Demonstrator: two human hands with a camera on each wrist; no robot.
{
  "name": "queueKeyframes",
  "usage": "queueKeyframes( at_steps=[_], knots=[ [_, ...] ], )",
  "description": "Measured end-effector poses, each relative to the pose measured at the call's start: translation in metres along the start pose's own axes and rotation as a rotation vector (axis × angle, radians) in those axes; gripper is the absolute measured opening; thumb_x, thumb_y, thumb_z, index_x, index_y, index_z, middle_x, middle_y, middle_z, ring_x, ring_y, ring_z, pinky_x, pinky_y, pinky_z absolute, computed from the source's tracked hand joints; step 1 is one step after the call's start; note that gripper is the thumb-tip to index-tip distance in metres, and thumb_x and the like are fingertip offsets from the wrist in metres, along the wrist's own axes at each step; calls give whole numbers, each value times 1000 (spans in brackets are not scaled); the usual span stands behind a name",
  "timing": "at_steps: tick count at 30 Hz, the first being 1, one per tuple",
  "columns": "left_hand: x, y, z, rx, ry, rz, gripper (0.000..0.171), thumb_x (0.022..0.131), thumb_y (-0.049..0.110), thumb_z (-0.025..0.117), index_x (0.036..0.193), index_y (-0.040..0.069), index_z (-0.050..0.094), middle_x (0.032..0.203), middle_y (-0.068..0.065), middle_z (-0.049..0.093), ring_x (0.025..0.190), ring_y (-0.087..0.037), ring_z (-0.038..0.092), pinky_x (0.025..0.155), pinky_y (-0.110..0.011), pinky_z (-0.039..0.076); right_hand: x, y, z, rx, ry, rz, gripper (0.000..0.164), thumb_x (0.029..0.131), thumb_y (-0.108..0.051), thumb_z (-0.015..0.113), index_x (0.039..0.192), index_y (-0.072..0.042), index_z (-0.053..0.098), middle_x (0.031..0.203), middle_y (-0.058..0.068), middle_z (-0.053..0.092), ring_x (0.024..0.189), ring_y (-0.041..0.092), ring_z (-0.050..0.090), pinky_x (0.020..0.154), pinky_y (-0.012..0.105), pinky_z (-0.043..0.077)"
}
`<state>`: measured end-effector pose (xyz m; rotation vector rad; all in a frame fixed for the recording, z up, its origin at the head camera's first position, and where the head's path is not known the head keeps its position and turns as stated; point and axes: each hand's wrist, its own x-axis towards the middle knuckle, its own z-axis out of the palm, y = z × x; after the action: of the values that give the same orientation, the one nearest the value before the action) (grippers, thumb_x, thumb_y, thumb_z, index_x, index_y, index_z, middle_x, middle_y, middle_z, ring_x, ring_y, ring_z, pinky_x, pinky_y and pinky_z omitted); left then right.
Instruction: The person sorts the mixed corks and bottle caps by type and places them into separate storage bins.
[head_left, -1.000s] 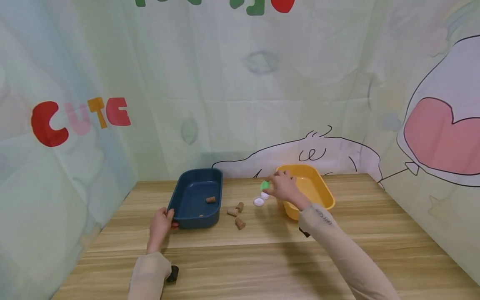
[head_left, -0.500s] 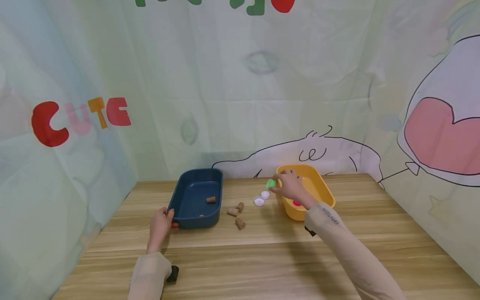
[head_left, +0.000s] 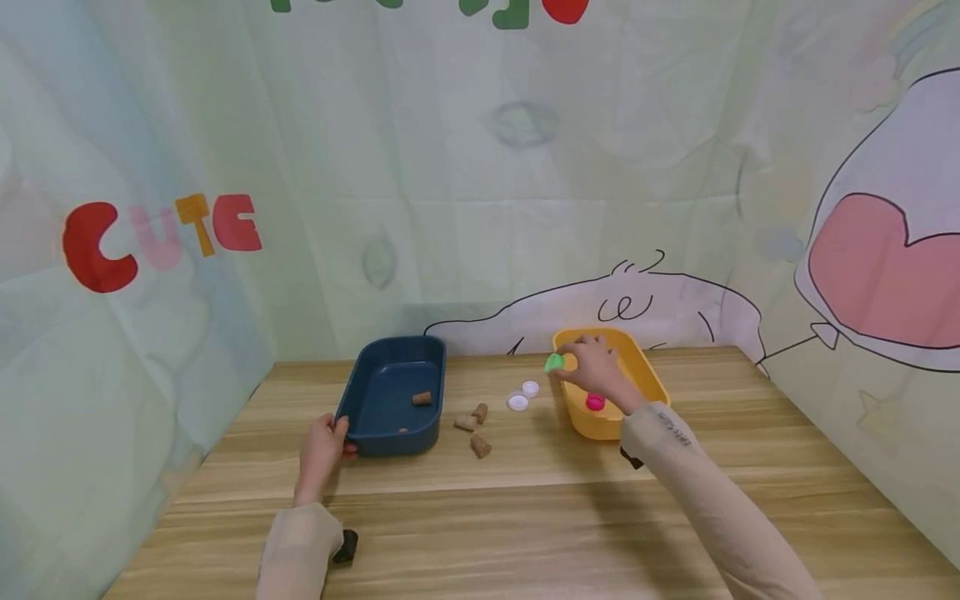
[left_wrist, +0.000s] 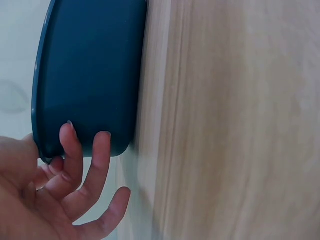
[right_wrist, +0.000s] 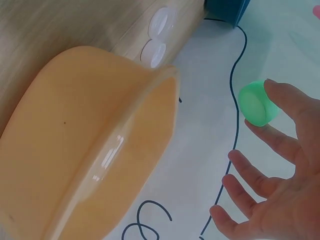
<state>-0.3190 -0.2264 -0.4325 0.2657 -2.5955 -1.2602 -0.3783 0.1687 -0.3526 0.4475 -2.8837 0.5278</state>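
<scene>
My left hand (head_left: 321, 450) holds the near left corner of a dark blue plastic basin (head_left: 390, 446). In the left wrist view its fingertips press on the basin's outer wall, and the thumb is mostly hidden at the rim. Between thumb and index finger, my right hand (head_left: 596, 371) pinches a bright green bottle cap (right_wrist: 256, 103) above the left edge of a yellow basin (head_left: 592, 427). The other fingers of that hand are spread. A pink bottle cap (head_left: 596, 402) lies inside the yellow basin, partly beside the right wrist.
Two white bottle caps (head_left: 517, 402) lie between the basins. Several corks are about: one cork (head_left: 422, 399) lies inside the blue basin, others, such as this cork (head_left: 481, 447), on the wooden table (head_left: 465, 533). A printed cloth (head_left: 480, 208) hangs behind.
My right hand has moved right with the green cap, from above the white caps to the yellow basin's edge. The pink cap has come into view. The left hand stays put.
</scene>
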Motion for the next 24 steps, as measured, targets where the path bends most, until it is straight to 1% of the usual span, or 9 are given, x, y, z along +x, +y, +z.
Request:
queueKeyframes(
  at_steps=[9,19,24],
  knots=[
    [0,0,-1,-42,-14,-4,27,92,11,38,67,7,29,64,-21,60,50,-23,65,58,-37,53,0,10,-4,1,-7,45,46,80,-37,63,116,-8,57,123,21,47,110,41,36,88,65,29],
    [0,1,0,-62,-14,0,27,92,10,37,67,6,28,65,-23,59,49,-21,64,53,-36,53,-1,29,-9,2,1,72,42,80,-33,63,113,-7,58,123,23,45,114,43,31,89,65,26],
    [-1,2,-1,-54,-12,4,28,92,10,38,67,6,28,64,-21,58,49,-21,64,54,-36,53,-3,36,-11,8,-13,97,41,81,-32,63,112,-7,58,125,24,44,113,44,30,90,69,22]
  ],
)
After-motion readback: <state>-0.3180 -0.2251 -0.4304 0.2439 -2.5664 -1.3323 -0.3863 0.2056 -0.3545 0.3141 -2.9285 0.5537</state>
